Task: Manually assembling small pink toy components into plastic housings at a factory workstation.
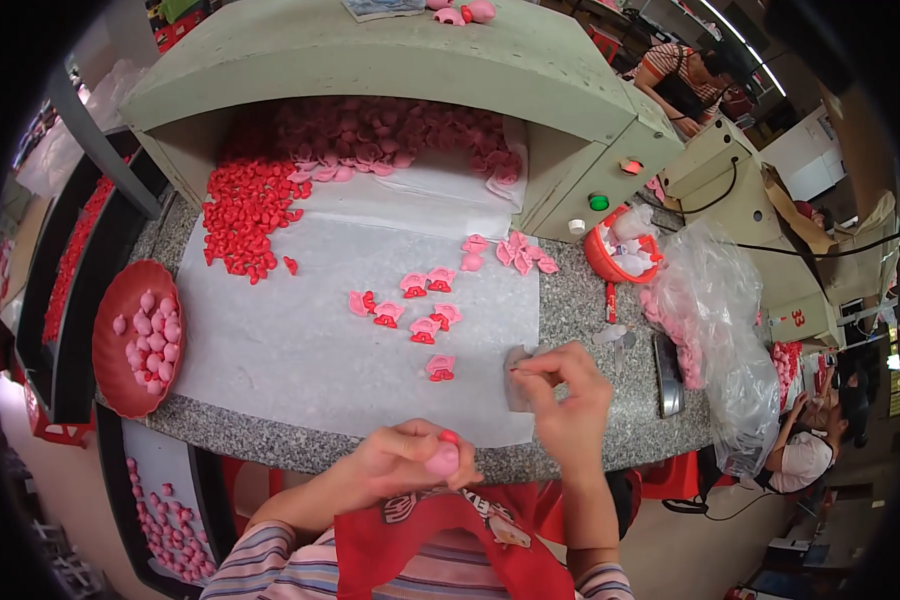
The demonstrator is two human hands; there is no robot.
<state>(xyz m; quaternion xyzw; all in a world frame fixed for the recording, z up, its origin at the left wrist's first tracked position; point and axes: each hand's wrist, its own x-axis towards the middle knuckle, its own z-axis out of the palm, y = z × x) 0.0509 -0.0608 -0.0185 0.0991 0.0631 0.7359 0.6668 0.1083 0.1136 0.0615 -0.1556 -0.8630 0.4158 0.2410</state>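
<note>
Left hand (402, 458), lower centre, grips a pink piece (442, 460) that a slackened hold could drop; right hand (574, 390) pinches, contents unclear.

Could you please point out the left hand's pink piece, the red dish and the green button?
Pink piece (442, 460), head view: rounded side.
Red dish (138, 399), head view: inner wall.
Green button (598, 202), head view: front face.

The left hand (395, 460) partly covers the rounded pink piece (443, 460); anything between the right hand's (571, 385) fingertips is too small to identify. Far: cabinet roof (370, 62) hides the rear of the pink heap (390, 135).
</note>
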